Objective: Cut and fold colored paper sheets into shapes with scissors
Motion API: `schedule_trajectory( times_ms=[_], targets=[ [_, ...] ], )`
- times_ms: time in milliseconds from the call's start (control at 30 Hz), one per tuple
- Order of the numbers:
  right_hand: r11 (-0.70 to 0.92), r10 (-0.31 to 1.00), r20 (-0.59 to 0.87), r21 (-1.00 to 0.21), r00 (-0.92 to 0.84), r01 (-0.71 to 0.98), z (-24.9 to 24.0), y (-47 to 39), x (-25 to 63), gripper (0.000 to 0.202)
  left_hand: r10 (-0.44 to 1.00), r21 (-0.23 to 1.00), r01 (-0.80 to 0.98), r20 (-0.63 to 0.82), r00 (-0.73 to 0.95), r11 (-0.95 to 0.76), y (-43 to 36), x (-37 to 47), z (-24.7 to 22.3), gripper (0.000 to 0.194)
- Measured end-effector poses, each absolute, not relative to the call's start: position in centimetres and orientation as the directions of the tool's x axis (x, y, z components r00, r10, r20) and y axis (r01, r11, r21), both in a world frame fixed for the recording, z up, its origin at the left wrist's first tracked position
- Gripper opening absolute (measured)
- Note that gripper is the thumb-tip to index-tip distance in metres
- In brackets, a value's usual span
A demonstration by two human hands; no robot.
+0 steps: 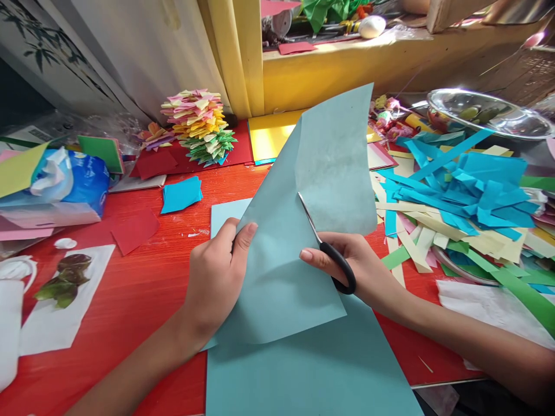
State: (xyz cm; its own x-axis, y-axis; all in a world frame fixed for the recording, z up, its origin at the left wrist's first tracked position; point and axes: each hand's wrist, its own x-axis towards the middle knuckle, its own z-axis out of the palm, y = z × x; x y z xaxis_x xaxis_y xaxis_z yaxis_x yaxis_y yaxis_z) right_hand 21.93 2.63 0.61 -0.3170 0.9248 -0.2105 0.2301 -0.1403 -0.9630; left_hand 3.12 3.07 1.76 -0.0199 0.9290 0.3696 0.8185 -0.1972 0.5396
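Note:
A pale blue-green sheet of paper [277, 277] is raised off the table, its far part split and curling upward. My left hand [219, 277] pinches the sheet's left edge between thumb and fingers. Black-handled scissors [336, 260] are in my right hand [359, 271], the fingers partly hidden under the paper. Their visible blade lies across the sheet at the cut, tip pointing away from me. Beneath the raised sheet, another blue-green sheet [303, 381] lies flat at the table's front.
On the right lie blue paper strips [468, 185] with cream and green ones, in front of a metal bowl [489, 112]. A folded-paper stack [202, 127] stands at the back. Left are blue paper pieces [181, 195] and a tissue pack [73, 179]. The table [143, 300] is red.

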Motion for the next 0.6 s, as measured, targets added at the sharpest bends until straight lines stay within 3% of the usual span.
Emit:
schedule_trajectory(
  times_ms=[600],
  targets=[
    [-0.194,0.923,-0.251,-0.959,-0.293,0.208,0.71,2.72,21.91,0.044,0.967,0.603,0.787,0.253,-0.031,-0.132,2.82,3.31,1.72,0.038]
  ],
)
